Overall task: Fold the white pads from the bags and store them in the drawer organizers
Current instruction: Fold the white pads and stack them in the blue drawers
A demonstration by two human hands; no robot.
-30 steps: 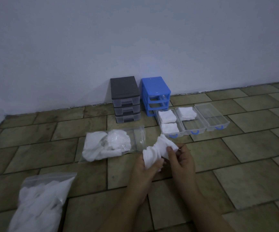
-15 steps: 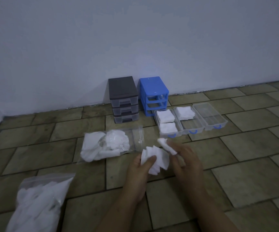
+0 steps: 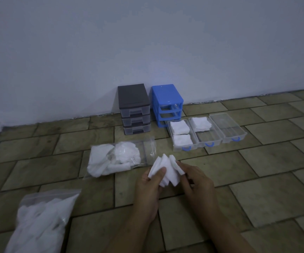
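Note:
Both of my hands hold a crumpled white pad (image 3: 167, 170) just above the tiled floor. My left hand (image 3: 150, 187) grips its left side with the thumb on top, and my right hand (image 3: 196, 181) pinches its right edge. Behind it lies a clear bag (image 3: 118, 159) of white pads with its mouth facing right. A second bag of pads (image 3: 41, 221) lies at the lower left. Three clear drawers with blue handles stand on the floor: the left one (image 3: 181, 148) holds two folded stacks, the middle one (image 3: 209, 141) one stack, the right one (image 3: 235, 137) none.
A grey drawer organizer (image 3: 134, 108) with its drawers in and a blue organizer frame (image 3: 166, 105) with open slots stand against the white wall. Bare floor tiles spread to the right and front right.
My hands have drawn the pad slightly nearer to me, and its folds have been bunched and re-spread between my fingers. Bags and drawers have not moved.

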